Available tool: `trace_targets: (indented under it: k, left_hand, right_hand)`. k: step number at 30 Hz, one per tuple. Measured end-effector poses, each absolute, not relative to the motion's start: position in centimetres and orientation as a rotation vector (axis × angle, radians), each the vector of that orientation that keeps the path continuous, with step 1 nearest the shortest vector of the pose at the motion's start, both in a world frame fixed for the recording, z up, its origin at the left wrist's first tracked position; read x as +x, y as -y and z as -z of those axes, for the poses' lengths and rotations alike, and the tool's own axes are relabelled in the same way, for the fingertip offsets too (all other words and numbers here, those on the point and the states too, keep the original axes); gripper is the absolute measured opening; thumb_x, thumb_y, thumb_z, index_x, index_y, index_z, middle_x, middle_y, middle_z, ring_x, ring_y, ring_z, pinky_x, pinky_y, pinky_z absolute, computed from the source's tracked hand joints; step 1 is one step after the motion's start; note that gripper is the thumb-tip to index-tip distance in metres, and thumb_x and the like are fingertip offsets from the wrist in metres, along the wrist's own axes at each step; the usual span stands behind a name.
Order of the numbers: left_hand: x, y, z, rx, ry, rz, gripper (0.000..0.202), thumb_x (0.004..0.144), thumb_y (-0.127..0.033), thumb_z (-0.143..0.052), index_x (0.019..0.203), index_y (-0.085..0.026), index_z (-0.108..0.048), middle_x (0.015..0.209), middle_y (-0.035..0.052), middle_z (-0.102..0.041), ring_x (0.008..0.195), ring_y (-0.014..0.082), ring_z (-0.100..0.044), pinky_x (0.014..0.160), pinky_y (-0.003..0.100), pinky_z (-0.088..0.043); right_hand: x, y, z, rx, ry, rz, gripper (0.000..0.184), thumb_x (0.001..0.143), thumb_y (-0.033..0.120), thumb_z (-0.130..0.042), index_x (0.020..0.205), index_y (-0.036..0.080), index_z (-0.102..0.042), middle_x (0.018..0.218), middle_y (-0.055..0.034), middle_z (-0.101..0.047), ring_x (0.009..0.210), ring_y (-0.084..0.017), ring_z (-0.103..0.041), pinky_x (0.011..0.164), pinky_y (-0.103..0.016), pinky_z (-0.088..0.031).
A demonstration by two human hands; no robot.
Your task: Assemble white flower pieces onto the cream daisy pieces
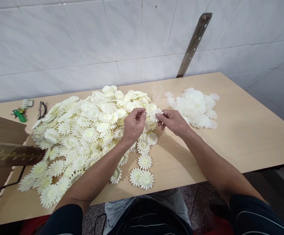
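My right hand (172, 121) pinches a pale artificial flower (155, 114) by its edge between thumb and forefinger. Close by on the left, my left hand (134, 125) has thumb and fingertips pressed together; whatever they may hold is too small to make out. Under and beside my left hand spreads a large heap of cream-yellow artificial daisy flowers (90, 133). A few loose flowers (145, 161) lie along the heap's right side, near the table's front edge. Beyond my right hand is a smaller pile of whiter, translucent petal pieces (195, 106).
The wooden table (242, 130) stands against a tiled wall (122, 36). A perforated metal strip (193, 45) leans there. At the left are a green-handled tool (19, 115), dark glasses (42, 110), a brown bottle (14, 155) lying sideways and a cardboard box (2, 133).
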State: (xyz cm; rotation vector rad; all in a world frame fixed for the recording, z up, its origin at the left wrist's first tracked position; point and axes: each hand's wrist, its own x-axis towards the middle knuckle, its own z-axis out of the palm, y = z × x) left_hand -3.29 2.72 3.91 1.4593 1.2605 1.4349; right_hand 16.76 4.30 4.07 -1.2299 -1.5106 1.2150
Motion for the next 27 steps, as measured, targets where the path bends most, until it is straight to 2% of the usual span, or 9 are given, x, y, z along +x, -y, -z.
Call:
trace_targets:
  k: [4,6,8,11,14,16,21,27]
  left_hand:
    - [-3.4,-3.1,-4.3,1.254,-1.145,-1.272,0.027,0.096,-0.044,-0.08,0.103,-0.018,-0.078,0.087,0.0039,-0.077,0.075,0.0144,-0.072,0.072,0.027,-0.063]
    - [-3.4,-3.2,-4.5,1.189,-1.068,-1.149,0.038,0.091,-0.055,-0.086,0.095,-0.017,-0.078,0.083,0.0042,-0.076,0.071,0.0141,-0.072,0.068,0.027,-0.063]
    - [-3.5,-3.3,-4.6,1.168,-1.026,-1.066,0.044,0.085,-0.059,-0.091,0.088,-0.017,-0.077,0.078,0.0045,-0.075,0.067,0.0138,-0.071,0.065,0.026,-0.062]
    - [-3.6,-3.2,-4.4,1.239,-1.086,-1.112,0.038,0.084,-0.052,-0.092,0.084,-0.017,-0.076,0.068,0.0028,-0.072,0.06,0.0135,-0.068,0.06,0.025,-0.058]
    - [-3.7,-2.8,-4.2,1.454,-1.175,-1.171,0.024,0.092,-0.042,-0.082,0.086,-0.019,-0.077,0.063,0.0002,-0.07,0.058,0.0142,-0.067,0.059,0.025,-0.053]
    - [-3.7,-2.5,-4.0,1.643,-1.212,-1.158,0.017,0.096,-0.034,-0.075,0.088,-0.02,-0.078,0.064,-0.0003,-0.071,0.059,0.0146,-0.068,0.059,0.026,-0.05]
    - [-3.7,-2.3,-3.8,1.905,-1.23,-1.137,0.023,0.103,-0.029,-0.062,0.089,-0.02,-0.077,0.064,-0.0011,-0.071,0.058,0.0145,-0.065,0.061,0.027,-0.047]
    - [-3.7,-2.4,-4.0,1.767,-1.341,-1.252,0.026,0.104,-0.041,-0.068,0.09,-0.02,-0.075,0.066,-0.0009,-0.071,0.059,0.0145,-0.068,0.061,0.026,-0.051]
  right_hand:
    - [16.6,-3.7,-4.7,-1.223,1.638,-1.154,0.069,0.085,0.088,-0.079,0.071,0.022,-0.066,0.061,-0.0027,-0.07,0.051,-0.015,-0.066,0.052,-0.028,-0.054]
    - [16.4,-3.5,-5.1,-1.211,1.672,-1.14,0.068,0.085,0.087,-0.08,0.071,0.022,-0.066,0.062,-0.0021,-0.07,0.051,-0.016,-0.068,0.053,-0.028,-0.054]
    - [16.3,-3.3,-5.3,-1.209,1.68,-1.149,0.066,0.084,0.085,-0.082,0.073,0.021,-0.069,0.065,-0.0027,-0.072,0.053,-0.016,-0.07,0.054,-0.029,-0.055]
    - [16.2,-3.2,-5.4,-1.234,1.679,-1.158,0.061,0.082,0.081,-0.086,0.078,0.021,-0.074,0.073,-0.0045,-0.076,0.057,-0.017,-0.071,0.054,-0.029,-0.056]
    - [16.1,-3.2,-5.5,-1.268,1.687,-1.12,0.056,0.082,0.076,-0.088,0.093,0.021,-0.083,0.085,-0.0052,-0.081,0.059,-0.016,-0.072,0.056,-0.03,-0.056]
    - [16.2,-3.3,-5.5,-1.303,1.715,-1.098,0.057,0.082,0.077,-0.086,0.097,0.022,-0.086,0.083,-0.0039,-0.08,0.059,-0.018,-0.073,0.057,-0.03,-0.054]
    - [16.6,-3.4,-5.4,-1.412,1.769,-1.015,0.061,0.085,0.081,-0.079,0.072,0.021,-0.077,0.062,-0.0031,-0.071,0.062,-0.022,-0.073,0.058,-0.031,-0.048]
    - [16.5,-3.2,-5.7,-1.513,1.912,-0.766,0.055,0.1,0.059,-0.073,0.06,0.022,-0.063,0.058,-0.0029,-0.071,0.056,-0.017,-0.062,0.059,-0.032,-0.041]
